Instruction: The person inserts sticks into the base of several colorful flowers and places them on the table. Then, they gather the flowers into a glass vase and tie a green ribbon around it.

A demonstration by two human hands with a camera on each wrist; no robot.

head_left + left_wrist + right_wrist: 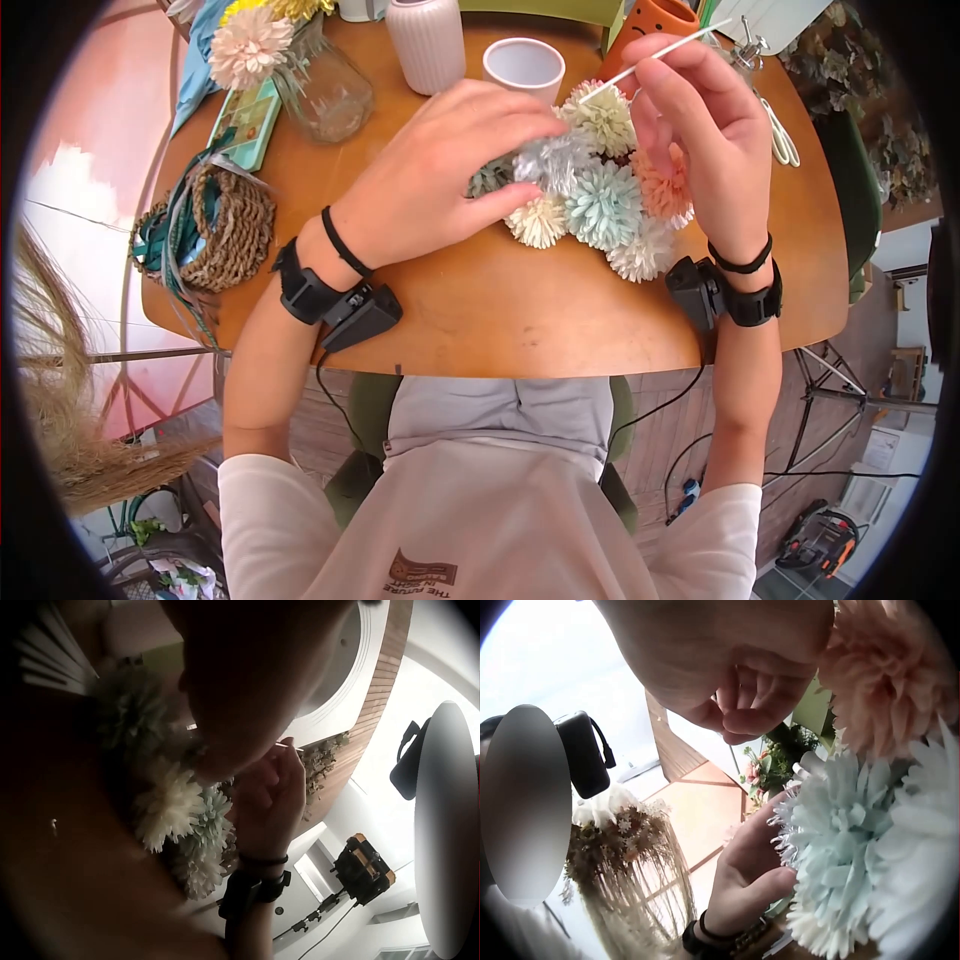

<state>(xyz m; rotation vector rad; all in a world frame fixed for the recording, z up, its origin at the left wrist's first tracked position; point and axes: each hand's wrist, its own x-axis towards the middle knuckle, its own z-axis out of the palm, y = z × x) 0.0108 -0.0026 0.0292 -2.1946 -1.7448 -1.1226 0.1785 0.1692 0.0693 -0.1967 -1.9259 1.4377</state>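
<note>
A rope basket [243, 232] and glass jar [335, 103] flank the left side. The left hand [430, 180], palm down, pinches a silvery flower [555, 160] at the cluster [603, 205], before a white cup [524, 66]. The right hand [708, 125], raised and bent, pinches a white stick [612, 84] across an orange pot [655, 20].

Left hand [251, 682] is basically a dark blob up top, pale flowers [169, 806] sit just below, and the right hand [268, 799] pinches a thin white stick [288, 747].
</note>
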